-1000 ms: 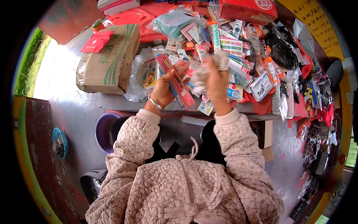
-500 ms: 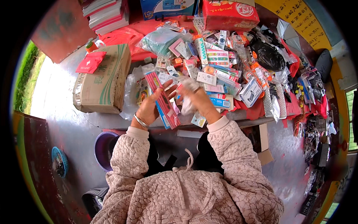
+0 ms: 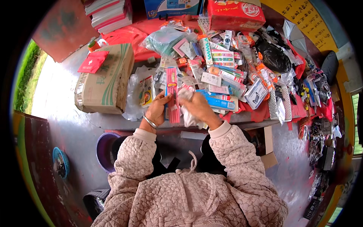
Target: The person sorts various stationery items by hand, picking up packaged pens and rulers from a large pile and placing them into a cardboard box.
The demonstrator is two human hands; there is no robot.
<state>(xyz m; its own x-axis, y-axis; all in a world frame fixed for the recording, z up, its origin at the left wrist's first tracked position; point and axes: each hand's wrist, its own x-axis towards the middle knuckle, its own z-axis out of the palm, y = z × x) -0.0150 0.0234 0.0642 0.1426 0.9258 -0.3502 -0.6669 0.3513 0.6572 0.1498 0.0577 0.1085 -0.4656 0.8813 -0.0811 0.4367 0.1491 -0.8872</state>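
My left hand [image 3: 156, 111] is closed around the lower left edge of a long, narrow pink pack [image 3: 172, 99] in clear wrapping, held upright over the near side of the table. What is inside the pack is hard to make out, and a bit of blue shows behind it. In my right hand [image 3: 201, 108] is a crumpled white cloth [image 3: 190, 118], bunched right beside the pack's right edge; the hand is somewhat blurred. Just beyond both hands lie carded and bagged small goods, among them a blue packet [image 3: 221, 103] and a white tag [image 3: 211, 78].
A cardboard box [image 3: 101, 85] with a red packet [image 3: 93, 62] on top stands left. Behind the pile are a red box [image 3: 236, 16], a blue box [image 3: 172, 8] and stacked books [image 3: 110, 18]. A black plastic bag [image 3: 273, 56] lies right; a purple bucket [image 3: 103, 151] stands on the floor.
The pink pack has turned from slanted to upright and moved slightly right. My left fingers, spread before, now grip its edge. The right hand with the cloth has shifted slightly down.
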